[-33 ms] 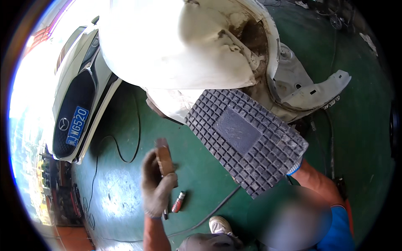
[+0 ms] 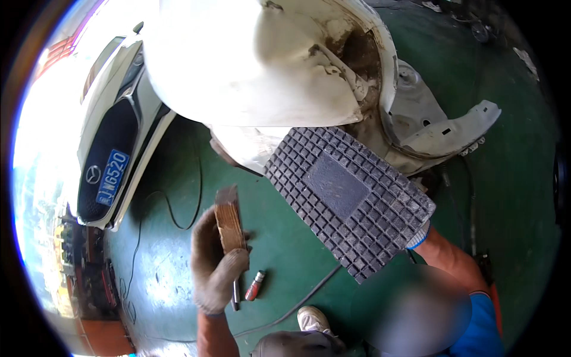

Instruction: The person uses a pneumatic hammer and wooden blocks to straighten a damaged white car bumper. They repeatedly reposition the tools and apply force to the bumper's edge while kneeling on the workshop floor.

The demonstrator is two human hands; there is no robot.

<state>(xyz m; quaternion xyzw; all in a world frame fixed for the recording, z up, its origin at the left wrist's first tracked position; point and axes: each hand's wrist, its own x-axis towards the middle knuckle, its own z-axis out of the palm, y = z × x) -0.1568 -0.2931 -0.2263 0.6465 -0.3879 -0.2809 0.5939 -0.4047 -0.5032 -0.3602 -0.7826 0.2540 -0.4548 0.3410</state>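
Wooden block (image 2: 229,219) clenched upright in gloved left hand (image 2: 215,271) | right hand out of view | red-tipped tool (image 2: 254,285) on green floor (image 2: 285,250) beside it

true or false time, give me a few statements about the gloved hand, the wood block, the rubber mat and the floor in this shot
1. The left hand wears a work glove and grips a wooden block. True.
2. The wooden block lies flat on the floor. False: it is held upright, off the green floor.
3. A co-worker in an orange sleeve holds up the gridded black rubber mat. True.
4. The floor is bare grey concrete. False: it is painted green.
5. A small red-tipped tool lies on the floor near the left hand. True.
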